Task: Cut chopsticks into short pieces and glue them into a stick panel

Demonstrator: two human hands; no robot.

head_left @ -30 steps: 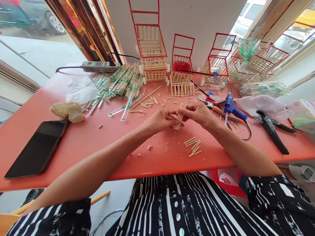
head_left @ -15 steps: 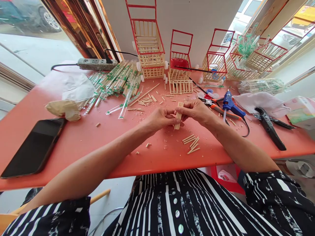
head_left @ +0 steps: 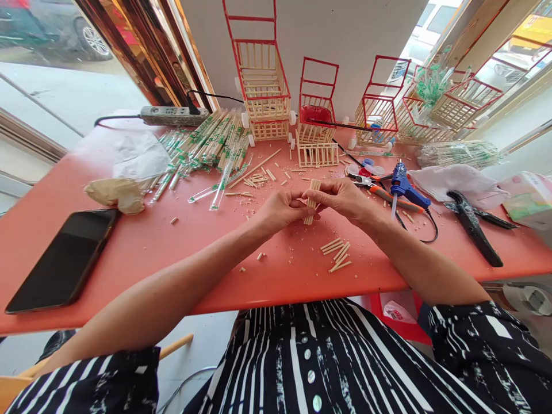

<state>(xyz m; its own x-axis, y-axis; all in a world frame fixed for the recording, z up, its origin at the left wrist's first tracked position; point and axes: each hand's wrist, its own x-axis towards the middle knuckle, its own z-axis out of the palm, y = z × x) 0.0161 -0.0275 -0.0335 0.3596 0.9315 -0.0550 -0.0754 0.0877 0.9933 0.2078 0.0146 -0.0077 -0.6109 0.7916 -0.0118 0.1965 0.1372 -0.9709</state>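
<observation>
One phone (head_left: pixel 62 261) lies by the near left corner of the tabletop (head_left: pixel 172 253). Beyond it, toward the far left corner, are a tan cloth (head_left: pixel 114 196) and a power strip (head_left: pixel 175 115); just right of these, wrapped sticks (head_left: pixel 211 141) lie in a heap.

Around the middle, between the near and far edges, the left hand (head_left: pixel 282 208) pinches the lower part of a small bundle (head_left: pixel 312 202) of short sticks, thumb against curled fingers with only the bundle's thickness between them. The right hand (head_left: pixel 342 198) closes thumb and forefinger near its upper end. The bundle is tilted; whether its lower end touches the tabletop, I cannot tell.

It should be light and stiff, each stick smooth enough to slide along its neighbours and thin enough to snap if bent hard. Best take it across the sides, near mid-length, pressing all the sticks together.

Toward the near edge, loose sticks (head_left: pixel 336 253) lie in a little group. Farther right are pliers (head_left: pixel 364 180), a glue gun (head_left: pixel 405 187) and, near the right edge, a black tool (head_left: pixel 476 230).
</observation>
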